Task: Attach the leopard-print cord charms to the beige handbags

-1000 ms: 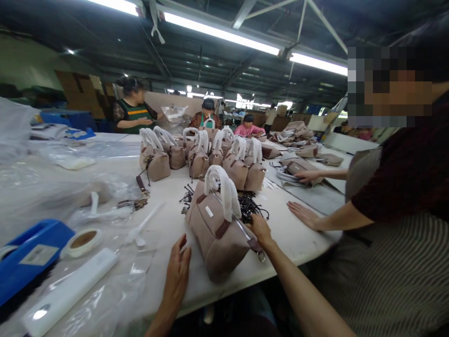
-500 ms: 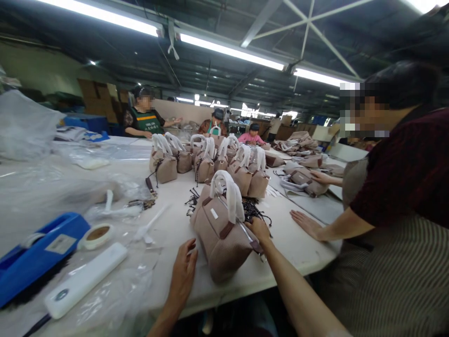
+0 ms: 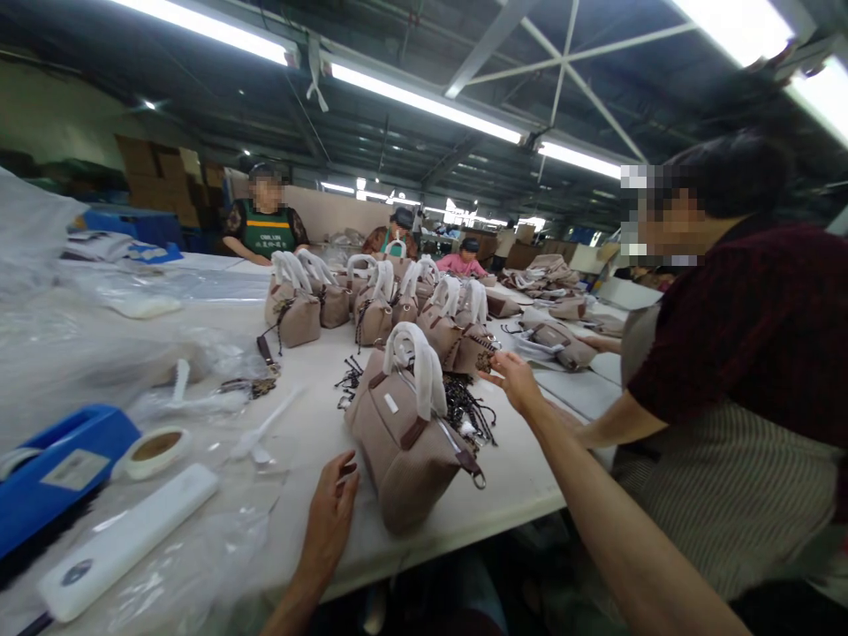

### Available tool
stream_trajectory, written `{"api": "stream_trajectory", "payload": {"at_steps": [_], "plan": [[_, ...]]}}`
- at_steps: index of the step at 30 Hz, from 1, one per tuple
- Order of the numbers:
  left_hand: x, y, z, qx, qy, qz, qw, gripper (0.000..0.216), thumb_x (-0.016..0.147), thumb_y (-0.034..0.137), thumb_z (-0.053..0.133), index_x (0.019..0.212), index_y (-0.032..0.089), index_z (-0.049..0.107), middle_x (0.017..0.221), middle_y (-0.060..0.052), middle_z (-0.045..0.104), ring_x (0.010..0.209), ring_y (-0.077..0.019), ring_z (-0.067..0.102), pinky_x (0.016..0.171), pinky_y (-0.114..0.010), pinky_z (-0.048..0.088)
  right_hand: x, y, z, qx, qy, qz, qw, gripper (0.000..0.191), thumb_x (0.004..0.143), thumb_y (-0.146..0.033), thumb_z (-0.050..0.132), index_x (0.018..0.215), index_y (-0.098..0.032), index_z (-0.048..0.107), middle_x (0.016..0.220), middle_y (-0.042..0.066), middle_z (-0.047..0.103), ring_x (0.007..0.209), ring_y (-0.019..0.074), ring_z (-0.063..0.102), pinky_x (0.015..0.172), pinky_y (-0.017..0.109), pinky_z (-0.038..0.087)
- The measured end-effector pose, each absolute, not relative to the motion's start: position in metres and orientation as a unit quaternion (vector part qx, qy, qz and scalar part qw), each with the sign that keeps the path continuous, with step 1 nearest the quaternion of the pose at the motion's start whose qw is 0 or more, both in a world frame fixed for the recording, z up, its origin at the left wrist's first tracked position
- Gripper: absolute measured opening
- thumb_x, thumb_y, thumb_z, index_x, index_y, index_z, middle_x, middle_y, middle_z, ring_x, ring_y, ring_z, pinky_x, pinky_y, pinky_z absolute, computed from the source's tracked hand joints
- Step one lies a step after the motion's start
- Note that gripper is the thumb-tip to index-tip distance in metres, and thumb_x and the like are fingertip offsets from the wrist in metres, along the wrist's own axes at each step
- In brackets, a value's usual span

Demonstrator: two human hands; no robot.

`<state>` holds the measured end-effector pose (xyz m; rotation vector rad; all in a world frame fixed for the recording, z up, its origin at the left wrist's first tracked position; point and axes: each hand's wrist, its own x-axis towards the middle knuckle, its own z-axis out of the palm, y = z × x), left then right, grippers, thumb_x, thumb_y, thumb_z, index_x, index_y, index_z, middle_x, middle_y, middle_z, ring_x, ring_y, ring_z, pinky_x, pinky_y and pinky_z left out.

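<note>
Both hands are apart: the left hand (image 3: 335, 503), loosely curled, is beside the brown bag (image 3: 414, 450) — the right hand (image 3: 513, 380) pinches a dark cord (image 3: 483, 360) over the counter (image 3: 517, 473).

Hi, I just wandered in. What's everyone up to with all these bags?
At the near edge of the table, a brown bag stands with its handles wrapped in white. The person's left hand is beside it, fingers loosely curled; the right hand pinches a dark cord beyond it. More dark cords lie behind the bag, and similar wrapped-handle bags stand farther back. On the right, a co-worker reaches towards a bag lying down.
</note>
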<state>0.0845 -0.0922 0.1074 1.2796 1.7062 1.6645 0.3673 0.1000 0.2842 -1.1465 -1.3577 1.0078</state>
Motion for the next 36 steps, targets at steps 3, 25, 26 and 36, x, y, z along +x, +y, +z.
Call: {"api": "stream_trajectory", "payload": {"at_steps": [3,25,26,36], "plan": [[0.086,-0.093,0.114,0.466,0.617,0.603,0.196,0.039,0.085,0.045,0.05,0.113,0.019,0.059,0.112,-0.011,0.065,0.1,-0.0273,0.065,0.087,-0.047,0.054,0.38,0.082,0.322,-0.413,-0.554,0.459,0.559,0.033,0.071,-0.051,0.066,0.072,-0.022,0.049,0.071,-0.003,0.059,0.071,0.0148,0.061,0.081,0.041,0.056],[0.143,-0.182,0.266,0.49,0.498,0.683,0.213,0.027,0.088,0.042,0.054,0.09,0.017,0.064,0.076,-0.003,0.063,0.071,-0.0163,0.059,0.067,-0.027,0.052,0.34,-0.135,0.316,-0.289,-0.536,0.704,0.366,0.03,0.086,-0.046,0.063,0.078,-0.017,0.059,0.077,-0.001,0.059,0.065,0.0127,0.064,0.063,0.03,0.058],[0.139,-0.189,0.269,0.494,0.512,0.686,0.151,0.023,0.088,0.04,0.056,0.087,0.018,0.064,0.075,-0.002,0.061,0.072,-0.0159,0.058,0.066,-0.026,0.051,0.34,-0.137,0.318,-0.291,-0.565,0.691,0.345,0.031,0.087,-0.047,0.06,0.08,-0.017,0.059,0.078,-0.001,0.059,0.064,0.0129,0.064,0.06,0.029,0.057],[0.128,-0.206,0.299,0.669,0.523,0.508,0.146,0.022,0.089,0.026,0.055,0.108,0.024,0.067,0.103,-0.004,0.065,0.085,-0.0156,0.059,0.077,-0.026,0.049,0.316,-0.142,0.325,-0.311,-0.705,0.593,0.232,0.039,0.084,-0.054,0.058,0.072,-0.017,0.055,0.069,-0.003,0.053,0.055,0.0105,0.059,0.047,0.02,0.05]]}}
